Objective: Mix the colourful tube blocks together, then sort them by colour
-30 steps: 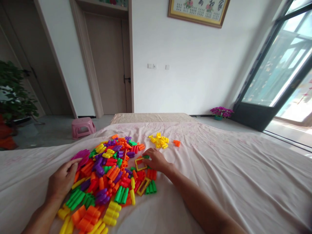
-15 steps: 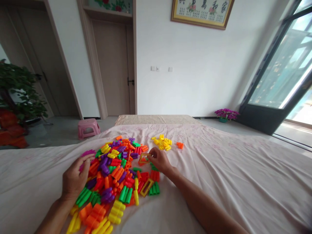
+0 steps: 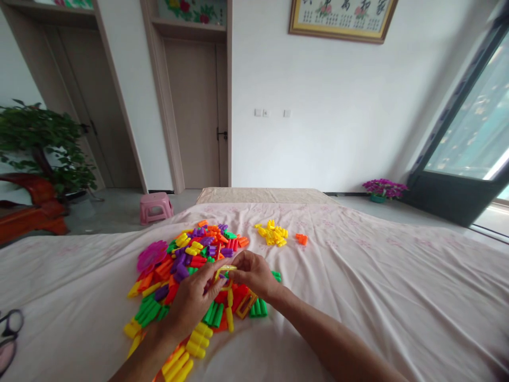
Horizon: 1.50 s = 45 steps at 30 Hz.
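Note:
Between both hands is a yellow rectangular plastic frame (image 3: 226, 268), held over the right side of a pile of toy pieces. My right hand (image 3: 254, 274) pinches its right end. My left hand (image 3: 195, 294) has its fingers and thumb around the left end. Under and about the hands lies the heap of bullet-shaped plastic building blocks (image 3: 181, 269) in red, orange, purple, green and yellow. A second, amber frame (image 3: 246, 304) rests just below my right hand, beside a green block (image 3: 259, 308). My hands hide part of the pile.
A small group of yellow blocks (image 3: 272, 233) and an orange block (image 3: 301, 239) lie apart on the pale cloth (image 3: 358, 297). A magenta flower-shaped piece (image 3: 152, 256) sits at the pile's left. Glasses (image 3: 10, 331) lie at the far left edge. A pink stool (image 3: 156, 208) stands beyond.
My left hand has left the magenta piece and come right to the yellow frame. My right hand has brought the frame slightly left and nearer. The view has turned a little left.

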Each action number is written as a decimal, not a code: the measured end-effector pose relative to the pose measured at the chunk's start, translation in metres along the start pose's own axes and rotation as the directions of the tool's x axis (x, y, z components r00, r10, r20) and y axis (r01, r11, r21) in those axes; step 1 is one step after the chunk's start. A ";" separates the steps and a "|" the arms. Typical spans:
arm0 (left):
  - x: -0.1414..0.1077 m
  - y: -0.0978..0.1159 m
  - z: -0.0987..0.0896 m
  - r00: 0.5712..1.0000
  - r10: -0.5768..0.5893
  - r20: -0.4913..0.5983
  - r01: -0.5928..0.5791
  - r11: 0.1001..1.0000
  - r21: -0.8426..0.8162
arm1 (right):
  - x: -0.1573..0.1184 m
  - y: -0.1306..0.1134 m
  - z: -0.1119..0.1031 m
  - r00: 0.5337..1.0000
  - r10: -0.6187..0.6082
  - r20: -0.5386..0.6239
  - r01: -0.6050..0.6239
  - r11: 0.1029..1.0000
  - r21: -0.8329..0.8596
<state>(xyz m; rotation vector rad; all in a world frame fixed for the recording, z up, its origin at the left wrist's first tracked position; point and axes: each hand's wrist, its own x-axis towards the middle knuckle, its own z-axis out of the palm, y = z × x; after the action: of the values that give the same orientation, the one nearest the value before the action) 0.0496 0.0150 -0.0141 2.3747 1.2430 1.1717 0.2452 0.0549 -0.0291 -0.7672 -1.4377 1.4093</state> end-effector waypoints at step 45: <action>-0.029 -0.172 -0.065 0.736 -0.596 -0.321 0.667 0.719 0.194 | 0.039 0.009 -0.107 0.876 -0.400 -0.269 -0.006 0.549 -0.836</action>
<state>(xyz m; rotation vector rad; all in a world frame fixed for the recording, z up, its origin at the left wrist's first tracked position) -0.1097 0.0884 -0.0749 1.7079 2.2275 1.0900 0.3277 0.1329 -0.0424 -1.3432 -1.7210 0.2376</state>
